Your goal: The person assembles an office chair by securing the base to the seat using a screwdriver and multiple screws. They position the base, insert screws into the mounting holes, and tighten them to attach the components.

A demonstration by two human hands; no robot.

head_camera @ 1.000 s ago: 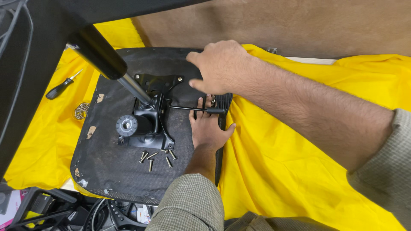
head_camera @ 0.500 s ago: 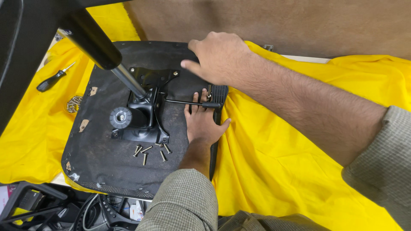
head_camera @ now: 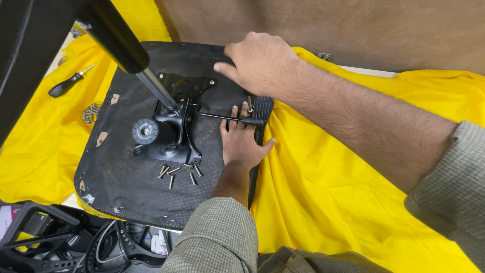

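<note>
An upturned black chair seat (head_camera: 121, 167) lies on a yellow cloth (head_camera: 328, 202). A black metal mechanism (head_camera: 169, 131) is mounted on it, with a silver and black gas cylinder (head_camera: 156, 88) rising toward the upper left. A thin black lever (head_camera: 217, 117) runs right from the mechanism. My left hand (head_camera: 242, 144) lies flat, palm down, on the seat, fingertips at the lever's handle. My right hand (head_camera: 257, 63) rests palm down on the seat's far part, just above the lever, holding nothing. Several loose bolts (head_camera: 177, 174) lie below the mechanism.
A black-handled screwdriver (head_camera: 65, 86) and a small heap of screws (head_camera: 92, 112) lie on the cloth at the left. A ribbed black pad (head_camera: 262, 106) sits at the seat's right edge. Black chair parts (head_camera: 50, 242) are piled at the bottom left. A brown surface (head_camera: 353, 25) lies behind.
My right hand has slid slightly toward the seat's far edge. My left hand stays flat by the lever. The view has shifted a little.
</note>
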